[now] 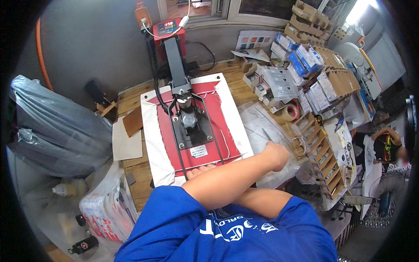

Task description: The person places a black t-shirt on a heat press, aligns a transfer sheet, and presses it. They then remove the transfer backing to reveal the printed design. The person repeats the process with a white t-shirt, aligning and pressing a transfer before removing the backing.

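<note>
My forearms cross, the left over the right. My left hand (pixel 277 156) is out to the right, closed on a thin pointed metal tool (pixel 266 133), perhaps a blade or tweezers. Its tip points up and left, over clear plastic sheets (pixel 255 124). Partly hidden under my left forearm, my right hand (pixel 200 170) is closed at the front of the heat press (pixel 176 70), between the two rods of its black handle (pixel 211 123). The press's red top plate (pixel 163 146) lies lowered, with white cloth (pixel 152 135) around its edges.
Small boxes (pixel 325 85) and a roll of tape (pixel 289 113) crowd the table's right side. A divided cardboard tray (pixel 321 161) stands nearer. Brown cardboard (pixel 133 122) lies left of the press. Plastic-covered bundles (pixel 61 122) stand farther left. Another person (pixel 388 146) is at far right.
</note>
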The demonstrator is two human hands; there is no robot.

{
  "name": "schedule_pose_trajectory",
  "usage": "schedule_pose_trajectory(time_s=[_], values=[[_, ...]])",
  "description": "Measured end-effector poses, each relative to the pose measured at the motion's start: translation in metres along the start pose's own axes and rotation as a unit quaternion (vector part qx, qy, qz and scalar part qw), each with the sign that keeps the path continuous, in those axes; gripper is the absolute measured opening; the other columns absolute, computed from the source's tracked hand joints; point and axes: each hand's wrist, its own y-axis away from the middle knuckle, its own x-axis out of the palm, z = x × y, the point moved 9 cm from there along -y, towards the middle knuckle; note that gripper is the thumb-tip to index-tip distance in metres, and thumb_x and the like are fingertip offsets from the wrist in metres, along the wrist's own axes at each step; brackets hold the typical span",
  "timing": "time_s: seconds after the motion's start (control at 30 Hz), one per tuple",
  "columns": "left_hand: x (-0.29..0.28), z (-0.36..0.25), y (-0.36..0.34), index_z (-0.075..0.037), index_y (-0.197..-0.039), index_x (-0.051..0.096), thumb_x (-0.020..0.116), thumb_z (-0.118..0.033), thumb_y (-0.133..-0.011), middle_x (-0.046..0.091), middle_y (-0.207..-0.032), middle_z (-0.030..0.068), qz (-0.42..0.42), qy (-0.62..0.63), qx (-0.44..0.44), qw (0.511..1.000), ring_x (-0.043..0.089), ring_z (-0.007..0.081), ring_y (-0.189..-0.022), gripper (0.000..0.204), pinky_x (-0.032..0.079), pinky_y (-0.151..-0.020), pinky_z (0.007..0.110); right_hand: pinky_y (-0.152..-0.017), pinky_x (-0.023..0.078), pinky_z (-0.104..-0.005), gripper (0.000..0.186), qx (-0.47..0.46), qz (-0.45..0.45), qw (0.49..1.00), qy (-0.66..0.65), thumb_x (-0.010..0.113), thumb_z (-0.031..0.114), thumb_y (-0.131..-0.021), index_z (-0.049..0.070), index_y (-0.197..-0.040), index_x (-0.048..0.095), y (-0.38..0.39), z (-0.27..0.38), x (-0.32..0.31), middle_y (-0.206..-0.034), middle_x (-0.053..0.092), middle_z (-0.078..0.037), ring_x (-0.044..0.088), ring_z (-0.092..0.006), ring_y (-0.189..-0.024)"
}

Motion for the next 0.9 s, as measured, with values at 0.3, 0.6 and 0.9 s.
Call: schedule_pose_trajectory(time_s=[0.3, 0.6, 0.9], values=[[0.032, -0.032, -0.004, -0.003, -0.1, 0.077, 0.072, -0.008, -0.074, 0.075, -0.106, 0.0154, 0.066, -0.012, 0.032, 0.997, 0.073, 0.0309, -0.1, 0.027, 0.054, -0.083, 0.046, -0.082, 0.054, -0.0514, 0.044, 0.008, -0.022, 1.0, 0.019, 0.065, 0.038, -0.084, 0.001, -0.108, 0.063, -0.004, -0.008, -0.009, -0.103, 0.067, -0.022, 0.068, -0.041, -0.095], [0.037, -0.028, -0.006, -0.004, -0.1, 0.077, 0.073, -0.009, -0.075, 0.074, -0.108, 0.0158, 0.09, -0.021, 0.027, 0.995, 0.072, 0.0301, -0.101, 0.026, 0.054, -0.082, 0.045, -0.081, 0.054, -0.0501, 0.044, 0.016, -0.032, 0.999, 0.029, 0.065, 0.038, -0.083, 0.002, -0.109, 0.063, -0.005, -0.009, -0.009, -0.101, 0.067, -0.02, 0.068, -0.0387, -0.093], [0.04, -0.03, -0.014, -0.005, -0.105, 0.077, 0.075, -0.013, -0.077, 0.074, -0.111, 0.0142, 0.063, -0.066, 0.019, 0.996, 0.071, 0.0304, -0.104, 0.03, 0.052, -0.085, 0.048, -0.086, 0.053, -0.0487, 0.049, 0.035, 0.014, 0.999, 0.009, 0.064, 0.04, -0.086, 0.001, -0.115, 0.062, -0.005, -0.01, -0.011, -0.107, 0.067, -0.021, 0.067, -0.0385, -0.099]])
